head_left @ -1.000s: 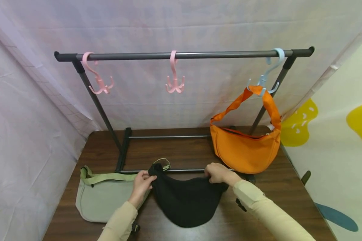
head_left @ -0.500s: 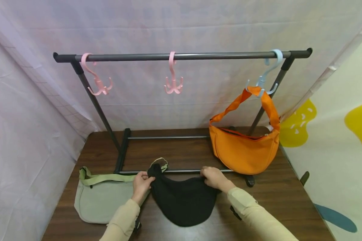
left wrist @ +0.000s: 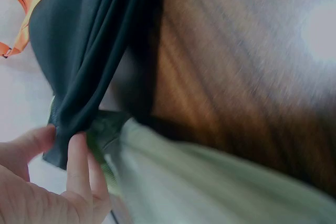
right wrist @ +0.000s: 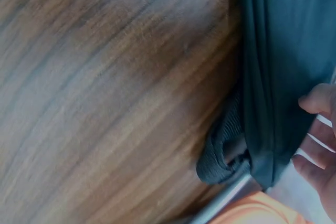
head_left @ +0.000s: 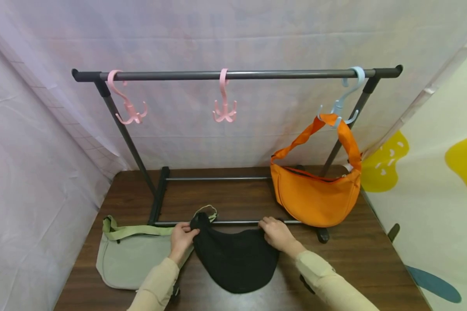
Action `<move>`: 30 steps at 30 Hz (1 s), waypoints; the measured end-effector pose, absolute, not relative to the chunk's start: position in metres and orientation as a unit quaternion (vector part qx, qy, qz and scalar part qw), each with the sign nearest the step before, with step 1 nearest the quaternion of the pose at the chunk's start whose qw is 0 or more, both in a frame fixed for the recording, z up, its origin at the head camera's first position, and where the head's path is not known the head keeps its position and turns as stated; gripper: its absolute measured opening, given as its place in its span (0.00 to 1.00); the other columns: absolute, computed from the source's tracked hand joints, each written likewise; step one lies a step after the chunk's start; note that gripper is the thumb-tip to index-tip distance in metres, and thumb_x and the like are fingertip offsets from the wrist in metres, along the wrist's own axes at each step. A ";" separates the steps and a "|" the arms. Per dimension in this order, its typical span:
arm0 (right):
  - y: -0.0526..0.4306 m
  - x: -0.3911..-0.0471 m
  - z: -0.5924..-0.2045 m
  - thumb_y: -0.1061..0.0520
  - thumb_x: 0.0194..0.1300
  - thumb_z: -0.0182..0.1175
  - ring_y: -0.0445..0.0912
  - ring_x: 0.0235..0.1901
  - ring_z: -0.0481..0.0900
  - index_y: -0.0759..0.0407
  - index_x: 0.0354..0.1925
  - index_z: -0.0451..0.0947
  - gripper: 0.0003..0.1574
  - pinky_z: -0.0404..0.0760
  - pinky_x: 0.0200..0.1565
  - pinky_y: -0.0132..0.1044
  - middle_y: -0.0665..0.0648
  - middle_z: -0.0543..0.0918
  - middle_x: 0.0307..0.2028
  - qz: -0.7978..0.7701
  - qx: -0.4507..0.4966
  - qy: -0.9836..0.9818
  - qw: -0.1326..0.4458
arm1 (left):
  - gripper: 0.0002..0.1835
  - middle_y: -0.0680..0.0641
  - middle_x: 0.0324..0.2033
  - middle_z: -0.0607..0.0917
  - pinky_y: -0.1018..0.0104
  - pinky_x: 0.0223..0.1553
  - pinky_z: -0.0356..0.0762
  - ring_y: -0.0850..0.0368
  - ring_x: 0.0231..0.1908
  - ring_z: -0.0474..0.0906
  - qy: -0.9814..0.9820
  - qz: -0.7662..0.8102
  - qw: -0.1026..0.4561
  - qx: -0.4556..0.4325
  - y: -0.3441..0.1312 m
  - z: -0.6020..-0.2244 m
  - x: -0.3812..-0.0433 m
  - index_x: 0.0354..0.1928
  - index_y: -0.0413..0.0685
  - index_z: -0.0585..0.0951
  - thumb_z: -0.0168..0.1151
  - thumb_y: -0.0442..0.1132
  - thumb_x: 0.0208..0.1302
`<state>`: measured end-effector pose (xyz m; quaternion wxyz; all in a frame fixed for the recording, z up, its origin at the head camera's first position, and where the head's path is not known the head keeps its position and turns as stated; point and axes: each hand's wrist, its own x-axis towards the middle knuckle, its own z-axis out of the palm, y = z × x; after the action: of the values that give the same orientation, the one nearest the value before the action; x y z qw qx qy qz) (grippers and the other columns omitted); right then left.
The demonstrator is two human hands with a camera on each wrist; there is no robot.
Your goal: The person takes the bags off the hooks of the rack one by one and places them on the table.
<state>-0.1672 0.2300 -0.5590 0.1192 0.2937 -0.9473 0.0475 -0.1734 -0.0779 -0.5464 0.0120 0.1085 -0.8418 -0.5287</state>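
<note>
A black shoulder bag (head_left: 237,261) of soft fabric hangs spread between both hands, low over the table. My left hand (head_left: 182,242) pinches its upper left corner between thumb and fingers. In the left wrist view the gathered black corner (left wrist: 79,103) sits between them. My right hand (head_left: 278,235) grips the upper right edge, fingers over the top. The right wrist view shows the thumb (right wrist: 316,98) on the black fabric and a ribbed black strap (right wrist: 218,156) dangling beside it. A grey-green bag (head_left: 134,261) lies just left, partly behind my left hand and sleeve.
Behind stands a dark metal rack (head_left: 171,76) with a left pink hook (head_left: 130,113), a middle pink hook (head_left: 224,113) and a light blue hook (head_left: 338,108). An orange bag (head_left: 317,196) hangs from the blue one, right of my right hand. White curtains (head_left: 31,172) close off the sides.
My right hand has shifted left along the top edge of the black bag, and the bag's right end has come in with it. The left hand keeps its pinch almost in place.
</note>
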 end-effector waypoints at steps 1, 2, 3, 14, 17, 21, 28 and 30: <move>0.231 -0.166 -0.557 0.65 0.40 0.64 0.49 0.31 0.75 0.60 0.36 0.76 0.19 0.77 0.34 0.40 0.54 0.76 0.31 0.046 0.289 -0.949 0.114 | 0.21 0.34 0.29 0.82 0.66 0.22 0.76 0.53 0.20 0.77 -0.849 -0.518 0.013 0.104 -0.078 -0.544 -0.174 0.41 0.27 0.75 0.67 0.34 0.45; 0.233 -0.165 -0.553 0.64 0.41 0.64 0.49 0.33 0.75 0.61 0.38 0.76 0.20 0.77 0.36 0.40 0.55 0.77 0.32 0.048 0.283 -0.952 0.108 | 0.23 0.33 0.31 0.82 0.63 0.26 0.77 0.49 0.23 0.79 -0.856 -0.508 0.015 0.097 -0.079 -0.541 -0.175 0.42 0.26 0.75 0.67 0.35 0.45; 0.235 -0.163 -0.550 0.63 0.42 0.65 0.49 0.35 0.76 0.61 0.40 0.75 0.21 0.77 0.38 0.41 0.55 0.78 0.34 0.049 0.279 -0.954 0.104 | 0.24 0.32 0.33 0.82 0.60 0.30 0.77 0.46 0.27 0.80 -0.865 -0.494 0.019 0.089 -0.080 -0.538 -0.176 0.43 0.26 0.75 0.68 0.37 0.46; 0.259 -0.148 -0.495 0.48 0.49 0.67 0.63 0.57 0.64 0.61 0.63 0.61 0.47 0.66 0.54 0.57 0.67 0.66 0.60 0.101 0.212 -0.966 0.107 | 0.37 0.35 0.59 0.67 0.46 0.56 0.63 0.39 0.58 0.63 -0.907 -0.418 0.028 -0.043 -0.070 -0.475 -0.196 0.59 0.37 0.68 0.62 0.54 0.54; 0.267 -0.143 -0.481 0.43 0.50 0.65 0.65 0.60 0.60 0.61 0.65 0.57 0.50 0.62 0.56 0.59 0.68 0.61 0.63 0.103 0.197 -0.968 0.115 | 0.40 0.39 0.64 0.60 0.45 0.59 0.59 0.42 0.63 0.56 -0.908 -0.409 0.018 -0.093 -0.058 -0.455 -0.200 0.63 0.40 0.64 0.59 0.58 0.55; 0.279 -0.135 -0.466 0.40 0.52 0.63 0.65 0.62 0.55 0.62 0.66 0.55 0.51 0.57 0.58 0.61 0.68 0.57 0.65 0.101 0.177 -0.972 0.114 | 0.42 0.42 0.68 0.54 0.46 0.62 0.55 0.45 0.67 0.48 -0.908 -0.387 0.017 -0.162 -0.037 -0.431 -0.202 0.66 0.44 0.60 0.57 0.61 0.55; 0.297 -0.123 -0.450 0.38 0.55 0.59 0.64 0.64 0.51 0.58 0.68 0.52 0.51 0.54 0.59 0.61 0.67 0.54 0.66 0.113 0.147 -0.975 0.121 | 0.44 0.43 0.68 0.52 0.49 0.63 0.53 0.48 0.68 0.45 -0.902 -0.327 0.059 -0.276 -0.002 -0.401 -0.208 0.67 0.47 0.59 0.59 0.62 0.53; 0.302 -0.120 -0.447 0.39 0.55 0.60 0.64 0.64 0.51 0.58 0.68 0.52 0.51 0.53 0.60 0.61 0.68 0.56 0.66 0.114 0.143 -0.974 0.135 | 0.44 0.44 0.69 0.51 0.49 0.64 0.52 0.48 0.68 0.45 -0.898 -0.310 0.063 -0.304 0.006 -0.393 -0.211 0.67 0.48 0.59 0.59 0.62 0.52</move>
<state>-0.1197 0.3023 -0.4473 0.1354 0.1430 -0.9738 0.1136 -0.2105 0.0063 -0.3933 0.0634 -0.3044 -0.8983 -0.3104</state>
